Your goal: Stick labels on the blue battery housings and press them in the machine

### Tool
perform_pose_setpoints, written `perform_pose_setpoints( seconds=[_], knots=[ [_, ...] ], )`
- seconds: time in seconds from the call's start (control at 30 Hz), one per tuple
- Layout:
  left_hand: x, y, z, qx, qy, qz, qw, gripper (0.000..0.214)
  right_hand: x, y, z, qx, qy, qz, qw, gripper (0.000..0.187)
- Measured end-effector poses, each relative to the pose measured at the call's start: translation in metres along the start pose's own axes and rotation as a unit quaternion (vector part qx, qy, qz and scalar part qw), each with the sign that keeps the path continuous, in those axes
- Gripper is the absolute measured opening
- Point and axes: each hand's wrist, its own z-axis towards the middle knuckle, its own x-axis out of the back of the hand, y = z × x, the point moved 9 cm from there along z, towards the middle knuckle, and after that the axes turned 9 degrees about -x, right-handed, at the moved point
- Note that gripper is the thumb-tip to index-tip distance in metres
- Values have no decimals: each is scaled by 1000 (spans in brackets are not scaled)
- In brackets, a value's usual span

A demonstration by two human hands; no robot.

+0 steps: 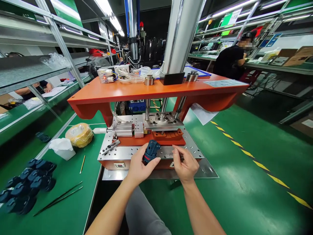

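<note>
While the left hand (143, 164) grips a blue Bosch housing (151, 151) at the press (110, 93), the right hand (186, 164) half-closes, its hold unclear; more housings (26, 186) lie left of the press.

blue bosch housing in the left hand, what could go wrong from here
The left hand holds the blue Bosch housing close in front of the steel press head, so fingers could possibly get pinched if the press cycles.

The housing is not seated in the orange nest. It might slip onto the steel plate and get scuffed, especially as the right hand does not clearly support it.
</note>
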Motion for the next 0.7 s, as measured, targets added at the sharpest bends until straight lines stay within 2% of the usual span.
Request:
perform_pose_setpoints(
  seconds=[0.43, 0.7],
  knots=[
    [0, -16, -4, 65, 6, -6, 998, 54, 2, -7, 6, 3, -11, 17, 1000, 19],
    [3, -10, -4, 55, 9, 13, 998, 51, 3, -7, 7, 11, -5, 29, 1000, 21]
  ],
)
